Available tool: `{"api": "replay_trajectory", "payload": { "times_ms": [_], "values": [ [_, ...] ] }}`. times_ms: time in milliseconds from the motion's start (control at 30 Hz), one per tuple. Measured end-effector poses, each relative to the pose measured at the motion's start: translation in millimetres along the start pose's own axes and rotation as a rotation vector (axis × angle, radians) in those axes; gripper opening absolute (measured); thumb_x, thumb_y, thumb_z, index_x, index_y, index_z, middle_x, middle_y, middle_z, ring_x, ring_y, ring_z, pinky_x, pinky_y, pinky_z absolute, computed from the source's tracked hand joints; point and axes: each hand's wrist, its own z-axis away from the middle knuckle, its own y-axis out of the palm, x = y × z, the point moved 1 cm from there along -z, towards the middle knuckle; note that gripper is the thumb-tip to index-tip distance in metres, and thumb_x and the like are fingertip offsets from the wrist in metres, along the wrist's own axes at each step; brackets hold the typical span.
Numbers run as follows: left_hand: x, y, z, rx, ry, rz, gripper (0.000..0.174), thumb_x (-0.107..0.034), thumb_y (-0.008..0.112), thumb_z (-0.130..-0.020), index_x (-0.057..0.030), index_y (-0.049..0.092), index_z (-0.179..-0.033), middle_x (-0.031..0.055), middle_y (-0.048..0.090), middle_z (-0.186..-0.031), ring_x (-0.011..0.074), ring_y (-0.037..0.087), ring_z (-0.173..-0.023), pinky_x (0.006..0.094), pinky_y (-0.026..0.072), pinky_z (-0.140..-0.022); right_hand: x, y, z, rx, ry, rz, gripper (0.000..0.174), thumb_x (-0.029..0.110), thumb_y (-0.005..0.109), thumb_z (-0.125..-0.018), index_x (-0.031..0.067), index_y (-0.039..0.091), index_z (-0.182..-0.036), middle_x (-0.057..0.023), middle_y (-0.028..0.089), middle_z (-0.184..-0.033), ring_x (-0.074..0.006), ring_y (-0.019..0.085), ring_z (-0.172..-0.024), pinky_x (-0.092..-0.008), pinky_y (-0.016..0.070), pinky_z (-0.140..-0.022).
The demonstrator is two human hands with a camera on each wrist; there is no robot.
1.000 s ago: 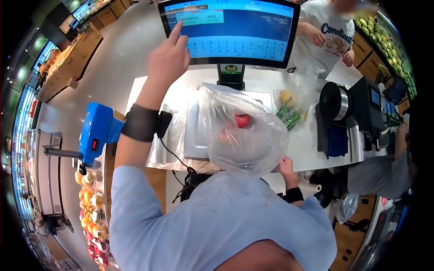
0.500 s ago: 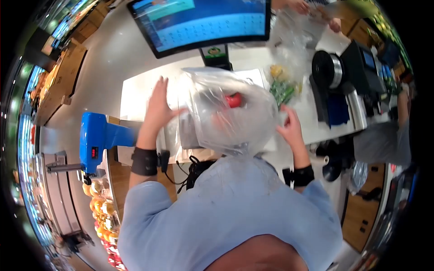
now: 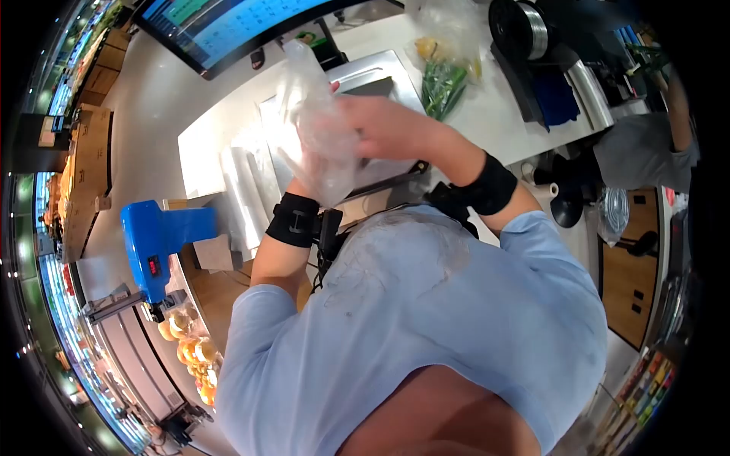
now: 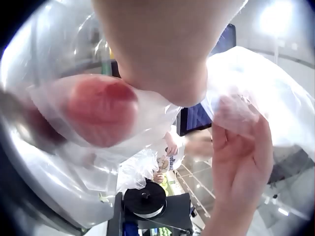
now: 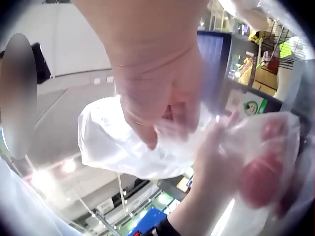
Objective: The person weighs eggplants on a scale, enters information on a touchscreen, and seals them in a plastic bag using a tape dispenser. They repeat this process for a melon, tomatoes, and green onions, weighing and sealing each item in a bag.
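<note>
Plastic bag [image 3: 315,114] (red fruit [image 4: 101,110] inside) is gripped by fingers of left hand [image 4: 162,49] and right hand [image 3: 380,125].

Screen [image 3: 220,26] behind, greens bag [image 3: 443,76] beside the scale [image 3: 384,68].

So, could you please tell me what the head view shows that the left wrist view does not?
Only the head view shows the blue handheld tool beside the counter, the bag of greens and the metal scale tray. Only the left wrist view plainly shows the red round fruit, close up inside the clear plastic bag. Both views show that bag gripped by the left hand and the right hand.
</note>
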Motion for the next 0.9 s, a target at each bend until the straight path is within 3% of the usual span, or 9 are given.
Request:
{"api": "replay_trajectory", "payload": {
  "times_ms": [67,100,133,300,433,500,700,833,900],
  "values": [
    [32,-34,-15,-0.053,0.088,-0.056,0.022,-0.023,0.043,-0.098,-0.0061,0.054,-0.107,0.0099,0.060,-0.090,0.0251,0.060,-0.090,0.0380,0.0455,-0.090,3,-26,36,-0.374,0.037,-0.119,0.019,0.012,0.065,-0.081,0.0028,0.062,-0.099,-0.0105,0.061,-0.088,-0.0259,0.061,-0.077,-0.0334,0.0499,-0.068],
    [44,-48,-20,-0.120,0.191,-0.111,0.022,-0.021,0.054,-0.094,-0.0055,0.054,-0.110,0.0113,0.061,-0.093,0.0293,0.060,-0.097,0.0435,0.0405,-0.098,-11,-36,66,-0.445,0.181,-0.042,0.021,0.011,0.066,-0.082,0.0031,0.063,-0.101,-0.0093,0.062,-0.089,-0.0234,0.061,-0.076,-0.0314,0.0496,-0.067],
    [29,-39,-16,-0.219,0.166,0.026,0.016,-0.021,0.051,-0.096,-0.0067,0.053,-0.102,0.0087,0.058,-0.081,0.0273,0.060,-0.092,0.0417,0.0420,-0.095,-28,-40,100,-0.511,0.328,0.036,0.022,0.010,0.066,-0.083,0.0034,0.063,-0.104,-0.0081,0.062,-0.089,-0.0210,0.060,-0.076,-0.0293,0.0494,-0.066],
    [-40,-5,0,-0.474,0.170,0.277,0.020,-0.022,0.044,-0.099,-0.0098,0.049,-0.083,0.0026,0.042,-0.057,0.0220,0.055,-0.072,0.0360,0.0453,-0.082,-77,22,230,-0.521,0.648,0.148,0.022,0.011,0.068,-0.081,0.0039,0.063,-0.102,-0.0092,0.061,-0.095,-0.0223,0.060,-0.080,-0.0282,0.0494,-0.066],
    [-56,9,13,-0.470,0.170,0.409,0.024,-0.023,0.041,-0.100,-0.0101,0.049,-0.081,0.0013,0.039,-0.055,0.0186,0.050,-0.066,0.0343,0.0447,-0.078,-77,57,235,-0.518,0.680,0.071,0.024,0.011,0.070,-0.080,0.0043,0.062,-0.101,-0.0103,0.061,-0.095,-0.0260,0.060,-0.085,-0.0315,0.0505,-0.069],
    [-60,9,16,-0.443,0.136,0.478,0.026,-0.025,0.040,-0.100,-0.0103,0.048,-0.081,0.0006,0.037,-0.055,0.0157,0.044,-0.062,0.0316,0.0438,-0.074,-93,76,232,-0.499,0.478,0.265,0.026,0.012,0.071,-0.077,0.0046,0.061,-0.100,-0.0117,0.061,-0.096,-0.0297,0.059,-0.090,-0.0349,0.0510,-0.072],
    [-65,29,26,-0.475,0.160,0.428,0.026,-0.024,0.040,-0.100,-0.0100,0.046,-0.080,0.0007,0.036,-0.056,0.0136,0.041,-0.061,0.0273,0.0397,-0.064,-102,94,230,-0.455,0.409,0.263,0.014,0.006,0.066,-0.077,0.0038,0.062,-0.091,-0.0119,0.061,-0.084,-0.0321,0.059,-0.083,-0.0386,0.0497,-0.071],
    [-69,30,31,-0.466,0.157,0.490,0.025,-0.023,0.040,-0.100,-0.0096,0.046,-0.080,0.0013,0.036,-0.056,0.0132,0.040,-0.061,0.0257,0.0393,-0.063,-101,94,238,-0.566,0.454,0.235,0.007,0.004,0.065,-0.079,0.0024,0.063,-0.086,-0.0123,0.062,-0.080,-0.0301,0.060,-0.077,-0.0362,0.0495,-0.069],
    [-72,25,32,-0.384,0.151,0.589,0.025,-0.023,0.039,-0.101,-0.0096,0.045,-0.080,0.0015,0.035,-0.056,0.0142,0.042,-0.063,0.0272,0.0422,-0.068,-107,98,257,-0.871,0.792,0.018,0.002,0.004,0.063,-0.086,0.0026,0.063,-0.087,-0.0073,0.063,-0.080,-0.0191,0.061,-0.073,-0.0304,0.0487,-0.066]
  ]
}}
